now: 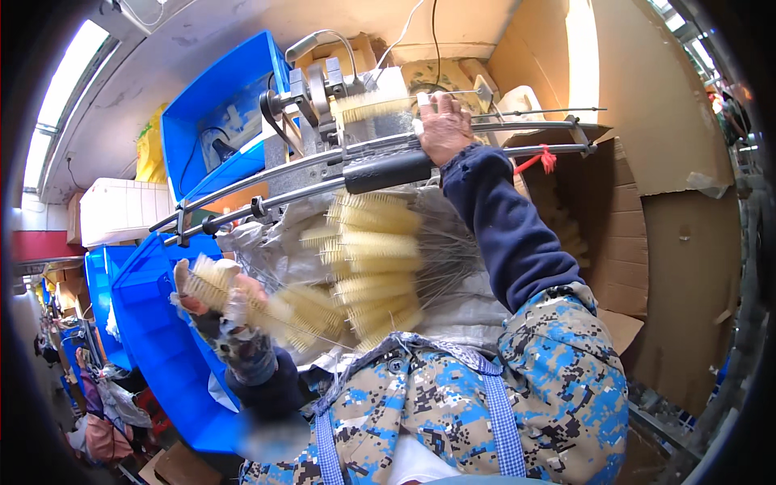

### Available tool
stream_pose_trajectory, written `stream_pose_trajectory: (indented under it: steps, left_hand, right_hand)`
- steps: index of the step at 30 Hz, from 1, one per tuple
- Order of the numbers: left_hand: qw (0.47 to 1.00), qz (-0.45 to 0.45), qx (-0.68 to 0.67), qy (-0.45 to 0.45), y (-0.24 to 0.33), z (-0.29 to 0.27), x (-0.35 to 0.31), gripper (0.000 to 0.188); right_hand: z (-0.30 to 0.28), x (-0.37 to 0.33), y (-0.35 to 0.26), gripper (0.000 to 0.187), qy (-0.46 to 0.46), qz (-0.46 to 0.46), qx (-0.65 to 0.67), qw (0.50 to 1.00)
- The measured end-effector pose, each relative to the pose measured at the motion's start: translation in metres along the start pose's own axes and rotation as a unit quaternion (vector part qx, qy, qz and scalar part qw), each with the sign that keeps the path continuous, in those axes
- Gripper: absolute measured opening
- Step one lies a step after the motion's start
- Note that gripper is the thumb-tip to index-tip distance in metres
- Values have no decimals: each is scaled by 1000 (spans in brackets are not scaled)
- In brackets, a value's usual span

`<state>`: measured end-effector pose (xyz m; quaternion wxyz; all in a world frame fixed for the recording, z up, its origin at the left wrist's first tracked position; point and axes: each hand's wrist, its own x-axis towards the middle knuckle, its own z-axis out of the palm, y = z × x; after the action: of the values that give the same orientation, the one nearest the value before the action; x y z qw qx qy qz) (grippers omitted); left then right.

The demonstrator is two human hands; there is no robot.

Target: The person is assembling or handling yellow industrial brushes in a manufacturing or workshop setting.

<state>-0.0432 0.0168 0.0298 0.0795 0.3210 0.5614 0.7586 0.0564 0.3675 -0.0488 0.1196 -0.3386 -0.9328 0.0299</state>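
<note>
In my left hand [234,303], at the left above the blue bin, is a cream-bristled wire brush [212,279]; the fingers close round it, and worn pale coverings show on some of them. My right hand [444,129] reaches up to the bench machine [323,101]. Its fingers curl at the right end of another cream brush [376,105] that lies across the machine, a thin wire running out beyond them; the exact grip is partly hidden. Between my arms, a pile of similar brushes [376,267] rests on a pale sheet [465,287], wire stems pointing right.
Curved metal rails [307,182] with a black sleeve [388,172] cross in front of the machine. A blue bin [174,356] stands at the left, another blue bin [182,133] behind it. An open cardboard box [618,234] with brushes inside is at the right.
</note>
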Motion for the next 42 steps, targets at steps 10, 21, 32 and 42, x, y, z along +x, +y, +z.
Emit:
stream_pose_trajectory:
  steps: [10, 21, 32, 42]
  left_hand:
    - [961, -72, -265, -31, -17, -48, -8, 49]
    - [983, -32, -177, -22, -16, -40, -13, 64]
    - [990, -56, -115, 64, 7, -29, -13, 64]
    - [943, -75, -182, 270, -12, -33, -7, 44]
  right_hand:
    - [-7, 3, -45, 33, -66, -22, 33, 997]
    - [-3, 13, -108, 37, -129, -27, 61, 989]
    - [-6, 14, -31, 24, -74, -90, -2, 993]
    - [-38, 27, 42, 18, -56, -56, -84, 993]
